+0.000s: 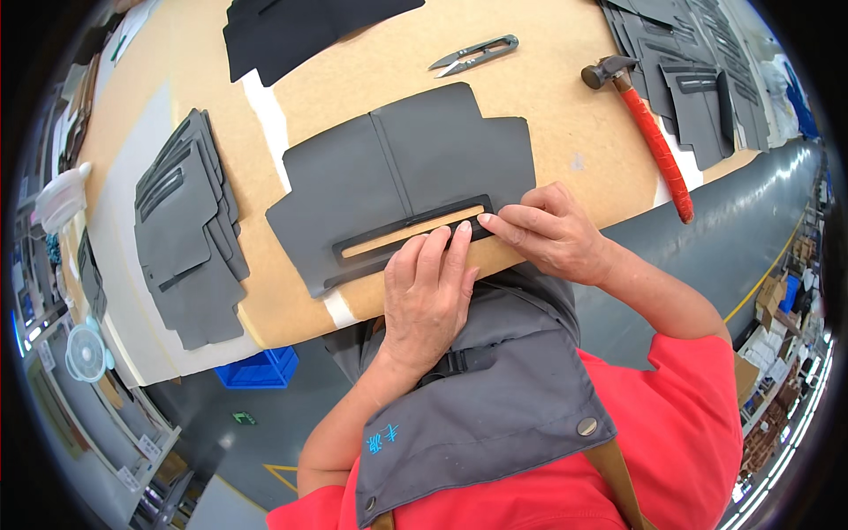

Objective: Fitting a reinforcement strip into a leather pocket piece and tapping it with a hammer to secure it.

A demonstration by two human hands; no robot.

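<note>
A dark grey leather-like panel lies flat on the table before me. It has a seam down its middle and a long slot framed by a black strip along its near side. My left hand rests on the near edge below the slot, its fingers stretched out and pressing down. At the slot's right end, the thumb and forefinger of my right hand are closed on the panel's black edging. The other fingers of that hand are curled, and what lies beneath the fingertips is hidden.
Thread snips lie beyond the panel, and a hammer with a red-wrapped handle is at the right. Similar panels are stacked left and far right. A black piece lies at the back. The table ends near my body.
</note>
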